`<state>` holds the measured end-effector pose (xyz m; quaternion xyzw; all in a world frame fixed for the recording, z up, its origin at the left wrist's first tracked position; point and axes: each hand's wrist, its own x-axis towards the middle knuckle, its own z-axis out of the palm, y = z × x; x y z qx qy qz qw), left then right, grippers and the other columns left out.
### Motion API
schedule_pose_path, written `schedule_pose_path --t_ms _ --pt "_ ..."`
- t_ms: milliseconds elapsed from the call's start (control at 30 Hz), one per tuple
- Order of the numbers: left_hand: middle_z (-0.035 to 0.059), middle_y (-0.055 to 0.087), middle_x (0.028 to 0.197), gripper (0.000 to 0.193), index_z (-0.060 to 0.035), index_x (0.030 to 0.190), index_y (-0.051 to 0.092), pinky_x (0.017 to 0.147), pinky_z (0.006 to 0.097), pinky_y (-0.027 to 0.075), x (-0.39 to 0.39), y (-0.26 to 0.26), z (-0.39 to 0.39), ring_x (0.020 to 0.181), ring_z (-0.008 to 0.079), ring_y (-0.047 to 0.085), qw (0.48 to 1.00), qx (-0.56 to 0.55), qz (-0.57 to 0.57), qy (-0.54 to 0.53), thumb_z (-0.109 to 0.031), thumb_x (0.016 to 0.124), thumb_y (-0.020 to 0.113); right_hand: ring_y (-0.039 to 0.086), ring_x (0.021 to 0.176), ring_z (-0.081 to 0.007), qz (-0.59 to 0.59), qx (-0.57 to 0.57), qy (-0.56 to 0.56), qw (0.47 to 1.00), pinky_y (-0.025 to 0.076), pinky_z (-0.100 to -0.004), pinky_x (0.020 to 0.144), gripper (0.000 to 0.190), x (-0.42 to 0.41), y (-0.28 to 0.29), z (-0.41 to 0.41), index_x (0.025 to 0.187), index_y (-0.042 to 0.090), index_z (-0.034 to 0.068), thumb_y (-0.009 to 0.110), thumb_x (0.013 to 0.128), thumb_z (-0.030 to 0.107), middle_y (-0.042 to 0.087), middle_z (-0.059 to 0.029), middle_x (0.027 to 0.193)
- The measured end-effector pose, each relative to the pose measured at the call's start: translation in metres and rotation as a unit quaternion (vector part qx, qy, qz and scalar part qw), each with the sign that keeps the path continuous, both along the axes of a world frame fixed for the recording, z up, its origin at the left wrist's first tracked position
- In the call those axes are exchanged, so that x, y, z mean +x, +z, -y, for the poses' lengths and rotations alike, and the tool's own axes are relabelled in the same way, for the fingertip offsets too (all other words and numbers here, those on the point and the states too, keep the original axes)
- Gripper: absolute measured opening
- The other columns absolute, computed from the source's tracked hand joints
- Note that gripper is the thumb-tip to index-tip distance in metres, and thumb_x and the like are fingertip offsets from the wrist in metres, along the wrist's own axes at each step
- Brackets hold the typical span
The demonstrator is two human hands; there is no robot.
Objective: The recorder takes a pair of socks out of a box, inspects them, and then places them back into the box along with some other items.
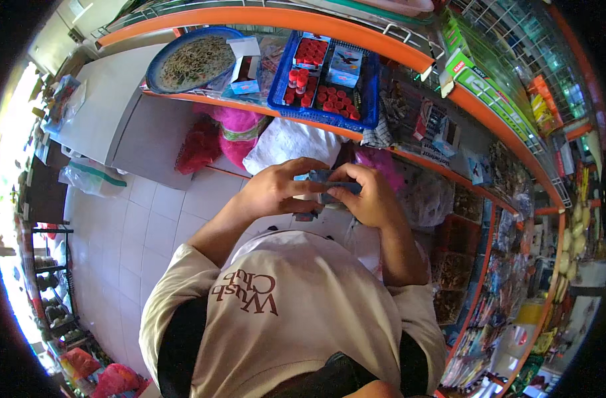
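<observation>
In front of my belly, my left hand (pixel 288 188) grips a small blue-grey carton (pixel 327 197) from its left side, with the fingers spread over it. My right hand (pixel 361 193) pinches the carton's upper right part between thumb and fingers. Much of the carton is hidden behind the fingers, and its contents cannot be made out. Beyond both hands, a blue plastic basket (pixel 274 102) on the shelf holds red-capped little bottles (pixel 328 101) and a blue-and-white carton with a bird picture (pixel 344 65). An open carton (pixel 246 74) stands left of the basket.
A blue-rimmed round tray (pixel 153 74) of small dried food sits at the shelf's left. An orange shelf edge (pixel 263 16) runs above. Below are a white sack (pixel 293 142) and pink bags (pixel 238 134). More cartons (pixel 446 137) lie on the right shelf. The floor is tiled (pixel 133 239).
</observation>
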<state>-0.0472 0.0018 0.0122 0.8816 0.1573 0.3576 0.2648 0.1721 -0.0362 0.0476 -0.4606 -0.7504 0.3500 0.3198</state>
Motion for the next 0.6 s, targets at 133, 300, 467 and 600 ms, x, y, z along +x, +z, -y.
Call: schedule_pose_path --t_ms 133,300,467,600 --pt "0.0202 0.058 0.12 0.046 -0.0106 0.108 0.064 0.083 0.0425 0.052 -0.01 -0.003 -0.004 0.104 0.0369 0.061 1.0 -0.016 0.016 -0.001 -0.01 0.066 0.082 0.063 0.083 -0.0351 0.015 0.022 -0.01 1.0 0.047 -0.0422 0.074 0.017 -0.011 -0.004 -0.001 0.087 0.061 -0.001 0.07 0.077 0.01 0.066 -0.0173 0.085" --pt "0.0215 0.057 0.121 0.044 -0.0092 0.107 0.064 0.084 0.0434 0.052 -0.023 0.001 -0.005 0.106 0.0386 0.059 1.0 -0.012 0.028 -0.003 -0.01 0.067 0.081 0.062 0.083 -0.0343 0.02 0.05 -0.011 0.998 0.046 -0.0428 0.074 0.022 -0.026 0.001 0.0 0.088 0.061 0.001 0.073 0.073 0.01 0.065 -0.016 0.084" --pt "0.0222 0.056 0.123 0.038 -0.0091 0.103 0.064 0.085 0.0436 0.051 -0.036 -0.006 -0.009 0.108 0.0392 0.058 0.999 0.001 0.039 -0.031 -0.009 0.068 0.08 0.062 0.081 -0.0326 0.038 0.057 0.012 0.998 0.045 -0.0413 0.074 0.021 -0.037 0.0 -0.004 0.083 0.061 0.002 0.075 0.069 0.009 0.065 -0.0135 0.083" --pt "0.021 0.056 0.122 0.037 -0.0096 0.102 0.064 0.085 0.044 0.051 -0.042 -0.008 -0.01 0.111 0.0393 0.056 0.998 -0.022 0.049 -0.018 -0.009 0.068 0.08 0.062 0.08 -0.0318 0.056 0.063 -0.014 0.996 0.045 -0.041 0.074 0.018 -0.051 0.003 -0.002 0.078 0.061 0.003 0.075 0.068 0.008 0.065 -0.0118 0.079"
